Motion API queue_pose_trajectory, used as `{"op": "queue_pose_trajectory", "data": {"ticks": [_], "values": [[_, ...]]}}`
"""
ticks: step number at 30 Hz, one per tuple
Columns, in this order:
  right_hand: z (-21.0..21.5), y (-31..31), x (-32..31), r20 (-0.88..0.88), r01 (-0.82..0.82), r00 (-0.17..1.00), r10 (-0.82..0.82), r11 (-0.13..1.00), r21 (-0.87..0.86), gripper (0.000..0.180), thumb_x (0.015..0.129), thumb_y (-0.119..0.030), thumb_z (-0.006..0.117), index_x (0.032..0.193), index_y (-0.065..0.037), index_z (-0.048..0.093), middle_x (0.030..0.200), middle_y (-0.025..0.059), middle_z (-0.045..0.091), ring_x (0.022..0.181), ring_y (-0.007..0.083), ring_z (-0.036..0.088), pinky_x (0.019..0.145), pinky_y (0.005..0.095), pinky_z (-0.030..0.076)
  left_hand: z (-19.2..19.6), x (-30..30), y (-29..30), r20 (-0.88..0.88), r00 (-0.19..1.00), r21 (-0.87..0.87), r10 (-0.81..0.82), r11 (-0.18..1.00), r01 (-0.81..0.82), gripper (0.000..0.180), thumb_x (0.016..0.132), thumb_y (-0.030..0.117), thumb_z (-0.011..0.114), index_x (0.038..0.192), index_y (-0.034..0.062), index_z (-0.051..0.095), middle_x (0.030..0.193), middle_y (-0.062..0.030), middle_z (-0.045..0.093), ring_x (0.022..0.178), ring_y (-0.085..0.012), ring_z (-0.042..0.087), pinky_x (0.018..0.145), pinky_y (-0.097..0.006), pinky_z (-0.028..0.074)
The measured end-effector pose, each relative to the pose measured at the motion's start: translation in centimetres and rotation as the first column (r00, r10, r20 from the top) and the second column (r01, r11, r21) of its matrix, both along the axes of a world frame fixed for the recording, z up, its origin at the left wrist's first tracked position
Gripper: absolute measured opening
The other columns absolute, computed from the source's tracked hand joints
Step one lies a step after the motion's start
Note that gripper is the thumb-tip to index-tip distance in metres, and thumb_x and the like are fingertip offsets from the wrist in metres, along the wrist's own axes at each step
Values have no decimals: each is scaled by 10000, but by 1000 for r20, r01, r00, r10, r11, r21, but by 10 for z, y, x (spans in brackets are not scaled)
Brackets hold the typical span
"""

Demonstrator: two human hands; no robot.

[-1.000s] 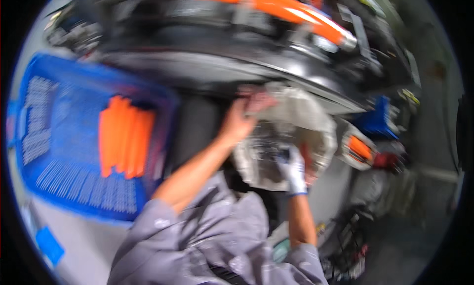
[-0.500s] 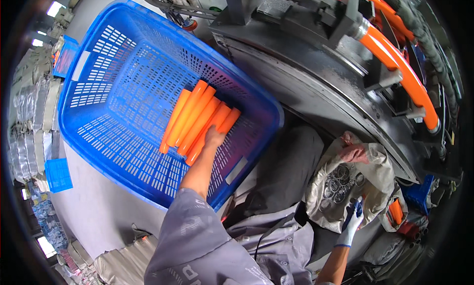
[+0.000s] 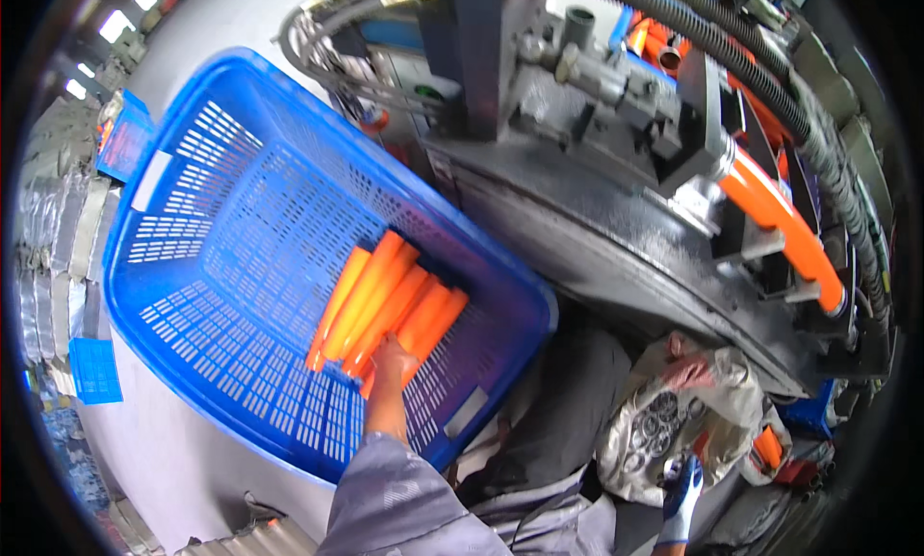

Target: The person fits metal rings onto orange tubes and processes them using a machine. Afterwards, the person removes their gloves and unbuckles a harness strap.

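Several orange tubes (image 3: 384,318) lie against the left hand (image 3: 389,365), metal rings (image 3: 652,426) beside the gloved right hand (image 3: 684,493) — both grips unclear.

A wide fisheye camera, the left of a side-by-side pair on the person's head, looks steeply down, near to the large, blue, perforated plastic basket (image 3: 265,214). The bare left hand (image 3: 390,357) shows from above inside the basket, the white-and-blue gloved right hand (image 3: 684,491) to its right. Beyond the basket's right side, the view reaches the black metal machine (image 3: 577,195); beyond its left, distant grey stacks (image 3: 82,238).
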State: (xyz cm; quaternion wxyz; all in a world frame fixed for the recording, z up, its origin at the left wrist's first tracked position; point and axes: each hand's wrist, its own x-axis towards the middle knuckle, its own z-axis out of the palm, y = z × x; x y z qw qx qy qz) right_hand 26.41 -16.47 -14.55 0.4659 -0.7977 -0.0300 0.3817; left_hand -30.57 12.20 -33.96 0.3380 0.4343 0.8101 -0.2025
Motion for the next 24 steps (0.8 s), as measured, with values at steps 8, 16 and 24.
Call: {"op": "queue_pose_trajectory", "data": {"ticks": [8,16,24], "values": [[-29,-47,3,-333,97,942,29,929,356,291,966,-139,463,1199,-10,582,934,77,622,820,220,619,682,356,532,7,33,-64,85,976,177,-199,967,182,808,643,280,781,1345,30,470,1263,-214,580,1214,-320,540,1045,-395,415],[85,49,-86,-713,352,700,45,847,399,579,981,-527,357,1374,-113,461,1232,81,596,896,216,617,715,327,517,118,58,-19,451,828,561,-334,828,29,779,640,315,842,1261,-2,495,1195,-206,614,1118,-310,598,953,-394,468],[101,44,-97,-543,231,711,447,581,780,687,924,-484,556,1457,-119,321,1317,123,538,1107,263,604,907,420,517,333,200,-52,251,267,804,-930,354,477,572,607,156,703,1161,86,579,1016,-125,652,944,-338,633,819,-415,518]]}}
